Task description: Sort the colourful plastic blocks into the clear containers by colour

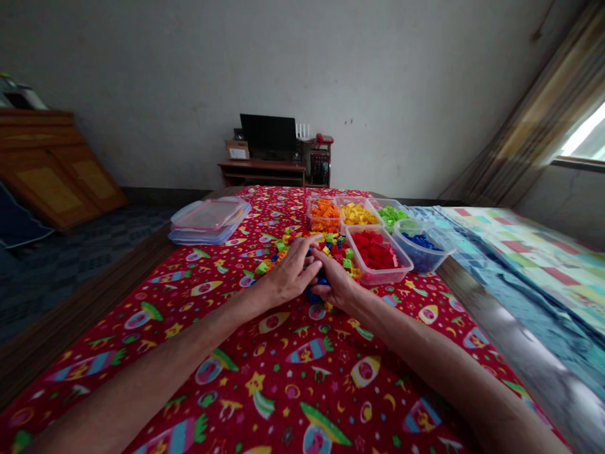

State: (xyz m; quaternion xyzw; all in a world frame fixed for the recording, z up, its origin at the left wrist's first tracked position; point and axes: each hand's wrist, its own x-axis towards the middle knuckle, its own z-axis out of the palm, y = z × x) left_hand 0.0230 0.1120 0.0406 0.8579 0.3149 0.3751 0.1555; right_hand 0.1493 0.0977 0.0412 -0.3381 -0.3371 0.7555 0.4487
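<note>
My left hand (293, 272) and my right hand (336, 279) meet over a pile of mixed plastic building blocks (271, 261) in red, yellow, green, orange and blue. Blue building blocks (322, 275) show in the gap between my palms. My left fingers reach over them from the left, with the thumb toward my right hand. From the other side, my right fingers curl around the blue pieces. How many blocks each hand has is hidden. Closest to my right hand stands a clear tub of red blocks (377, 251).
Behind are tubs of orange blocks (325, 213), yellow blocks (358, 214) and green blocks (391, 216). A round tub (428, 257) at the right contains blue blocks. Stacked lids (210, 221) lie at the left on the red patterned tablecloth (283, 391). A bed (543, 252) adjoins the table's right side.
</note>
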